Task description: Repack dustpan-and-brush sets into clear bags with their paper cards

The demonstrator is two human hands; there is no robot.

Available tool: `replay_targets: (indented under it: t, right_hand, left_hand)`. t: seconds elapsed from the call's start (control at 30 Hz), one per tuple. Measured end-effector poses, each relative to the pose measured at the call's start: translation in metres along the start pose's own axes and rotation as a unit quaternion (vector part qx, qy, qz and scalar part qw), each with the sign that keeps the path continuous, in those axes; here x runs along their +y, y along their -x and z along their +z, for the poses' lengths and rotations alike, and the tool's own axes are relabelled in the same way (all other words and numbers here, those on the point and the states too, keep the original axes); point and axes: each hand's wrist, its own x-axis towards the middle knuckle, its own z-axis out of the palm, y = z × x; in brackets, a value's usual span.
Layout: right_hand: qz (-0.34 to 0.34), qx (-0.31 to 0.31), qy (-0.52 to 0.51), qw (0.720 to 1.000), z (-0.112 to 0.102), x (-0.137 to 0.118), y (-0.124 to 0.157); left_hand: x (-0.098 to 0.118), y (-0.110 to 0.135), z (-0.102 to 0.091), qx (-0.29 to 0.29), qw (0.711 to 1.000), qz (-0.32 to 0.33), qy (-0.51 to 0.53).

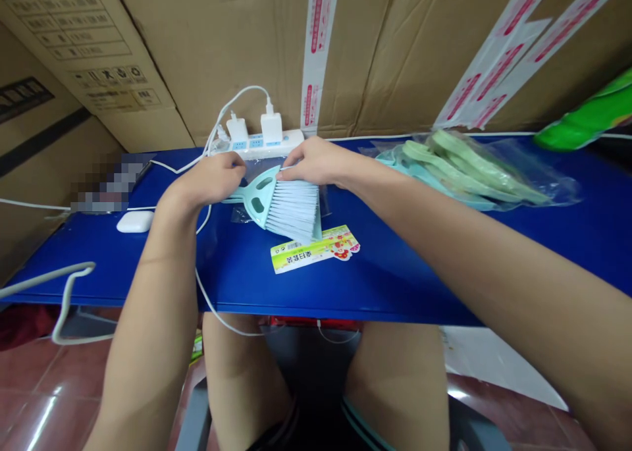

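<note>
A pale blue hand brush [279,207] with white bristles lies on a clear plastic bag [241,214]. My left hand [210,180] is at the brush's upper left, its fingers curled near the handle and the bag's edge. Whether those fingers grip anything is hidden. My right hand [316,162] reaches in from the right, its fingertips pinching the top edge of the brush head. A yellow-green printed card label [313,249] lies just below the bristles, touching neither hand.
A blue table [395,273] holds a bag of green and blue brushes [469,171], a power strip with chargers [261,145], white cables and a white mouse [135,221]. Cardboard boxes [222,43] stand behind it, and a green package [587,112] sits at far right.
</note>
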Motion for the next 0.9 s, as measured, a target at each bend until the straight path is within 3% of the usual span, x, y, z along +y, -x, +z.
replay_targets:
  t: [0.17,0.33,0.57,0.9]
  right_hand:
    - [-0.009,0.023,0.079,0.997,0.004,-0.002,-0.002]
    - [-0.016,0.038,0.133,0.99,0.016,0.002,0.015]
    - [-0.027,0.034,0.154,0.987,0.037,0.009,0.042]
    - [-0.044,0.04,0.136,0.989,0.052,0.026,0.042]
  left_hand:
    - [0.009,0.004,-0.007,-0.066,0.997,-0.028,-0.027]
    - [0.016,0.008,-0.011,-0.102,0.994,-0.023,-0.036]
    - [0.017,0.011,-0.01,-0.097,0.994,-0.031,-0.049]
    - [0.016,0.011,-0.007,-0.089,0.996,-0.006,-0.03]
